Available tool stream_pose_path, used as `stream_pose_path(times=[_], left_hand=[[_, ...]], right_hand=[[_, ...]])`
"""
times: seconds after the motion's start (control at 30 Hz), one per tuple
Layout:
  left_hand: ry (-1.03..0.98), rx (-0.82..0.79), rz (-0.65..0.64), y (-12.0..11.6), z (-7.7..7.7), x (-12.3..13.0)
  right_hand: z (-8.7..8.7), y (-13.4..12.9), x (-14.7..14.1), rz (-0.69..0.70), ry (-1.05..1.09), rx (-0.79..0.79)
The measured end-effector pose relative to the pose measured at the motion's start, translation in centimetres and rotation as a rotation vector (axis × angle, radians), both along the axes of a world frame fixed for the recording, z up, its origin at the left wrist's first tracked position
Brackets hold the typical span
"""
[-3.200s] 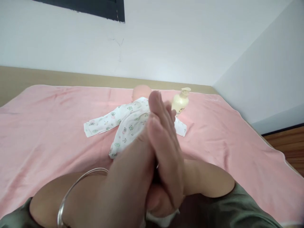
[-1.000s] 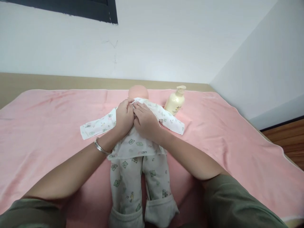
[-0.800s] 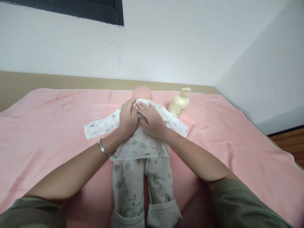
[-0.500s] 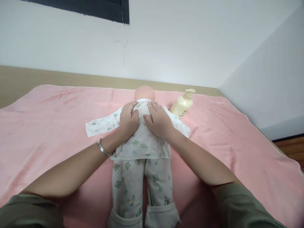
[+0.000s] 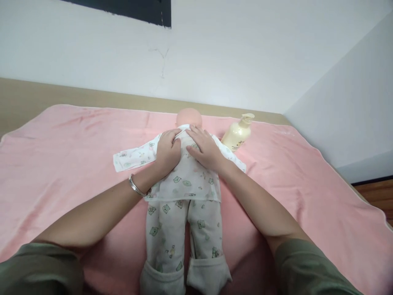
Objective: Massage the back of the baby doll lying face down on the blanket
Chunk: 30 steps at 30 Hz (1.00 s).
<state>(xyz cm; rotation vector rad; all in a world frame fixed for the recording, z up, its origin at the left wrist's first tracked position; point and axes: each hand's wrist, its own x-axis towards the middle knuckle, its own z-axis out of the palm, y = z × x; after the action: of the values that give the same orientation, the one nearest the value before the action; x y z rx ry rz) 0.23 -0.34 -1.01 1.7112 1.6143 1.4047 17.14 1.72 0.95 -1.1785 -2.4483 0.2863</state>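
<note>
A baby doll point(image 5: 189, 117) lies on a pink blanket point(image 5: 76, 164), its bald head at the far end. It wears a white printed top point(image 5: 187, 188) with the sleeves stretched sideways, and matching trousers point(image 5: 172, 229) whose folded cuffs are nearest me. My left hand point(image 5: 168, 150) lies on the left upper part of the top, fingers toward the collar, thumb pointing inward. On the right upper part rests my right hand point(image 5: 205, 148), palm down with fingers spread and its fingertips by the collar. The doll's face is hidden.
A cream pump bottle point(image 5: 237, 134) stands tilted-looking on the blanket, just beyond the doll's right-side sleeve. Behind the blanket, a strip of wooden surface point(image 5: 92, 94) meets a white wall point(image 5: 230, 53). A dark panel point(image 5: 138, 10) is on the wall at upper left.
My right hand has slid slightly up and inward toward the collar. My left hand stays on the top in about the same place. The whole view has shifted a little.
</note>
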Motion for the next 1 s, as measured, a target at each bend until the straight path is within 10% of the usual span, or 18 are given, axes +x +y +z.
stream_pose_path(times=[0.33, 0.63, 1.0], left_hand=[[-0.014, 0.003, 0.017, -0.1, -0.1, 0.2], [0.074, 0.034, 0.003, 0.0, -0.2, 0.2], [0.181, -0.020, -0.010, 0.4, -0.1, 0.1]], right_hand=[[-0.3, -6.3, -3.9, -0.121, -0.075, 0.263], [0.7, -0.4, -1.3, -0.158, -0.052, 0.004], [0.2, -5.5, -3.1, -0.081, -0.131, 0.207]])
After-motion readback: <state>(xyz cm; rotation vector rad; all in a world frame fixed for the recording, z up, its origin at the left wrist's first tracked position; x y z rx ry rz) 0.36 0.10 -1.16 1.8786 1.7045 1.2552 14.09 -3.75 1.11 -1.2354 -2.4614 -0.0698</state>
